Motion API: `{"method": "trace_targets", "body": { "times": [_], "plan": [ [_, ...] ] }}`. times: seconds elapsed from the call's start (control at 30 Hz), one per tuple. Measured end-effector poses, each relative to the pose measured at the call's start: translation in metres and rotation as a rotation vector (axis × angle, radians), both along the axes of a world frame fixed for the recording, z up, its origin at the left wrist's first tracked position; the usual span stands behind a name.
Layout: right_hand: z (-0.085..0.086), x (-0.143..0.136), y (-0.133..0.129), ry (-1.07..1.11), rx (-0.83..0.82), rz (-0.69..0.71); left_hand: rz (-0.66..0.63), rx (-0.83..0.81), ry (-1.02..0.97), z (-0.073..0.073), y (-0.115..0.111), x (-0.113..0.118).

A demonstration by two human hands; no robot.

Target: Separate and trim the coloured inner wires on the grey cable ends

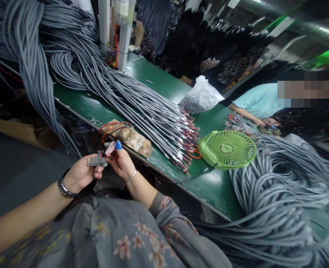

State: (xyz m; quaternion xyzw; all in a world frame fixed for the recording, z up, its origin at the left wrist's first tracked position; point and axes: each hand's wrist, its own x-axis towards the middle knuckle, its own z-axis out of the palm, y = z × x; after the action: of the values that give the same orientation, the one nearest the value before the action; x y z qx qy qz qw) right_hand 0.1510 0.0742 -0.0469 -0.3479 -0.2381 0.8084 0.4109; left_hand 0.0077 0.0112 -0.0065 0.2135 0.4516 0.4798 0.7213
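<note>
My left hand (pixel 80 173) pinches the stripped end of a grey cable (pixel 96 161), whose short coloured wires stick up between my hands. My right hand (pixel 121 160), with a blue cap on one fingertip and tape on another, closes its fingers on those wire tips. Both hands hover in front of the near edge of the green table (pixel 94 108), over my lap. A large bundle of grey cables (pixel 142 108) lies across the table, its stripped ends with red and white wires pointing towards me.
A taped brown block (pixel 131 138) with red wires sits at the table edge by my hands. A green fan (pixel 227 149) lies face up, with coiled grey cables (pixel 278 201) right of it. A clear plastic bag (pixel 200 96) and another person's arm (pixel 246 113) are farther back.
</note>
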Motion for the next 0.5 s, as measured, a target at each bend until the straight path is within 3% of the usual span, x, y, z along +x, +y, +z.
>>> {"method": "trace_targets", "body": {
  "times": [0.27, 0.5],
  "plan": [
    [0.003, 0.007, -0.003, -0.005, 0.013, 0.029, 0.076, 0.064, 0.099, 0.008, -0.017, 0.007],
    [0.003, 0.006, -0.004, -0.016, 0.027, -0.006, 0.149, 0.033, 0.074, 0.018, -0.014, 0.011]
  ]
}}
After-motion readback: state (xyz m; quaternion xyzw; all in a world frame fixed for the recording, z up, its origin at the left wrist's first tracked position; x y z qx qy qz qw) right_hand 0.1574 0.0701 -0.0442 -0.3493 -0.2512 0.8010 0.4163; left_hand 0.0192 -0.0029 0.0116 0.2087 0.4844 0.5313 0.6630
